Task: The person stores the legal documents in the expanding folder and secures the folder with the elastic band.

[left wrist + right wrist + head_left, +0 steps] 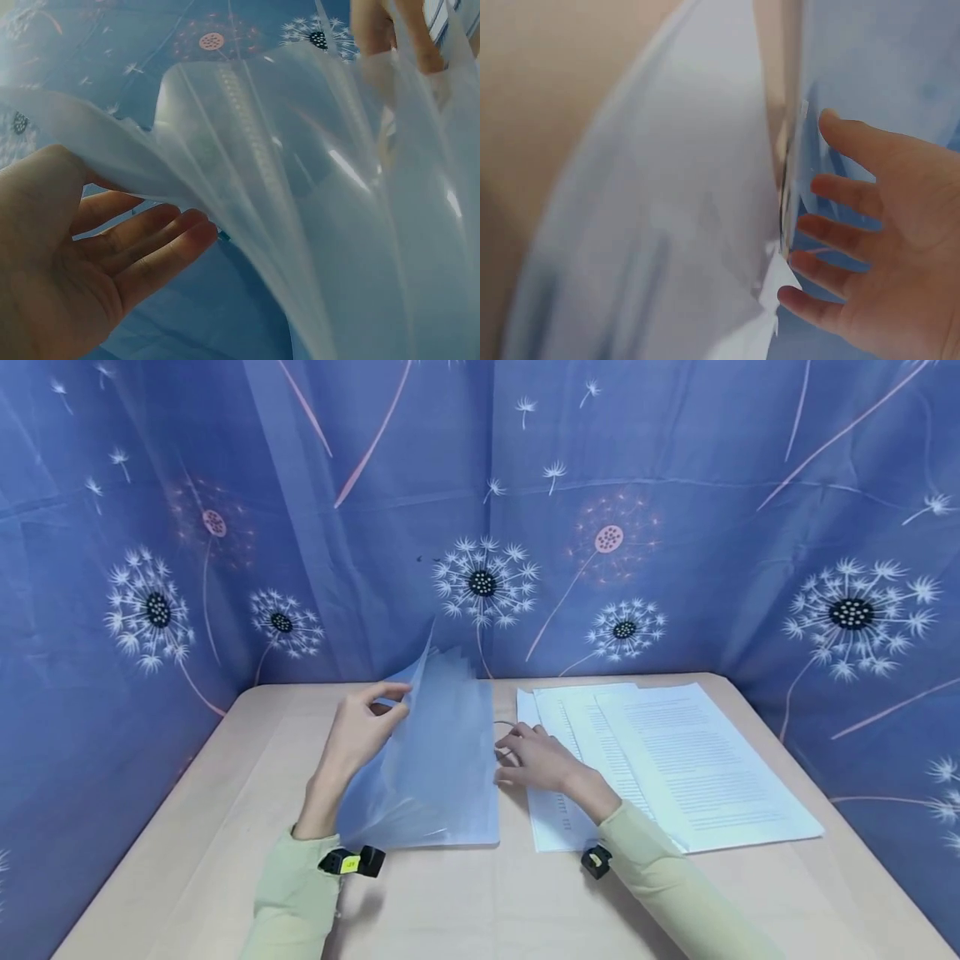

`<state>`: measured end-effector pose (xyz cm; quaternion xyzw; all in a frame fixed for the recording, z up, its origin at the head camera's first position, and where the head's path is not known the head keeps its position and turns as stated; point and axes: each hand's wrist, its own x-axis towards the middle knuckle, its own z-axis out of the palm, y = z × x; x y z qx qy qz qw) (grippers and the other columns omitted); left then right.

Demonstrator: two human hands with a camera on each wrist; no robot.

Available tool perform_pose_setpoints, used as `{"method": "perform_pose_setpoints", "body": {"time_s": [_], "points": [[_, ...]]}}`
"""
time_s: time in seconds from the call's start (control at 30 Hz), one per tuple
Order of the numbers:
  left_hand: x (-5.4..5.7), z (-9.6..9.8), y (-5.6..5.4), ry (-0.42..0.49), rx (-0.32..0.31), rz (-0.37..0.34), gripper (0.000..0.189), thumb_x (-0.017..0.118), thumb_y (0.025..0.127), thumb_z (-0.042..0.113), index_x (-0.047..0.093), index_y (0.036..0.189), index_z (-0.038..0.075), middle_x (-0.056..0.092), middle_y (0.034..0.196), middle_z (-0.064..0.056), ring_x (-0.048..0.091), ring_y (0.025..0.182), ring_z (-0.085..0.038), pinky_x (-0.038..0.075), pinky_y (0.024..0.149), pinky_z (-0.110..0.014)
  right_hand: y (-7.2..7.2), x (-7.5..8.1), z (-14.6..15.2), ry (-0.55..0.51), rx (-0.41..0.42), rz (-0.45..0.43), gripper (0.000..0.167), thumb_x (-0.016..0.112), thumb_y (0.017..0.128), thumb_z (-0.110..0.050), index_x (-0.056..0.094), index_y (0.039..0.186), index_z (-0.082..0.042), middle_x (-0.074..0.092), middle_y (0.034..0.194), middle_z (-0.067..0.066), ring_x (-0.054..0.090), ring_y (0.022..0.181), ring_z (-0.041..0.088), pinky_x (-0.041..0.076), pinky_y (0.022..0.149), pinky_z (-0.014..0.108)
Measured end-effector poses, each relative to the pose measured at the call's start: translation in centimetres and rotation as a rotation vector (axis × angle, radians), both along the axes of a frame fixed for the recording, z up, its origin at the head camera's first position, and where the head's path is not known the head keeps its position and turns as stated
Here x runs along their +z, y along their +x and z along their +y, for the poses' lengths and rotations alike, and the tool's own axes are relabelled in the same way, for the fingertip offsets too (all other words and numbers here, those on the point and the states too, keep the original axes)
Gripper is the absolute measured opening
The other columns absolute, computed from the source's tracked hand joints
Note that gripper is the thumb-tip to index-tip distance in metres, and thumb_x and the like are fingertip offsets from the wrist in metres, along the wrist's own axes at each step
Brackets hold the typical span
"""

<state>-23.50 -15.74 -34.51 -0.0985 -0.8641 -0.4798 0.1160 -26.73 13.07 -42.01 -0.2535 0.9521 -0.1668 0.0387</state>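
On the table lies a blue folder (360, 797) with many clear plastic sleeves (450, 752), their far ends fanned upward. My left hand (358, 731) pinches the upper left edge of the sleeves between thumb and index finger. In the left wrist view the lifted sleeves (247, 165) curve away from that hand (112, 255), whose other fingers extend below them. My right hand (540, 758) is at the folder's right edge, fingers spread and slightly bent. Beside its fingertips a thin dark curved piece (504, 722) shows; what it is I cannot tell. The right wrist view shows this hand (885, 232) gripping nothing visible.
Overlapping printed sheets (705, 760) lie right of the folder, partly under the right forearm. The pale wooden table (247, 793) extends around them. Blue dandelion-patterned cloth (390, 552) hangs behind and at both sides.
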Motion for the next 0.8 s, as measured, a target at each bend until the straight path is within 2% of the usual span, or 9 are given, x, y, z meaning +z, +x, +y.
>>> {"method": "perform_pose_setpoints", "body": {"time_s": [0.27, 0.53, 0.8], "points": [[0.0, -0.1, 0.0, -0.013, 0.017, -0.014, 0.035, 0.059, 0.095, 0.024, 0.068, 0.128, 0.019, 0.068, 0.121, -0.012, 0.068, 0.088, -0.023, 0.053, 0.066, -0.035, -0.6, 1.3, 3.2, -0.092, -0.004, 0.025, 0.048, 0.062, 0.095, -0.038, 0.061, 0.133, -0.009, 0.058, 0.133, 0.013, 0.053, 0.121, 0.035, 0.043, 0.105, 0.053], [0.1, -0.1, -0.1, 0.003, 0.029, -0.016, 0.033, 0.059, 0.094, 0.024, 0.068, 0.126, 0.021, 0.068, 0.119, -0.006, 0.068, 0.087, -0.022, 0.054, 0.067, -0.034, -1.0, 2.0, 7.2, -0.163, -0.078, 0.043, 0.048, 0.064, 0.095, -0.033, 0.06, 0.135, -0.005, 0.059, 0.133, 0.017, 0.052, 0.122, 0.039, 0.042, 0.104, 0.057], [0.1, 0.2, -0.2, 0.015, 0.015, -0.025, 0.035, 0.059, 0.094, 0.023, 0.068, 0.128, 0.018, 0.068, 0.12, -0.011, 0.069, 0.088, -0.023, 0.054, 0.066, -0.034, -1.1, 2.0, 10.8, -0.192, -0.139, 0.069, 0.048, 0.062, 0.096, -0.031, 0.058, 0.135, -0.003, 0.059, 0.129, 0.02, 0.053, 0.121, 0.042, 0.041, 0.102, 0.059]]}}
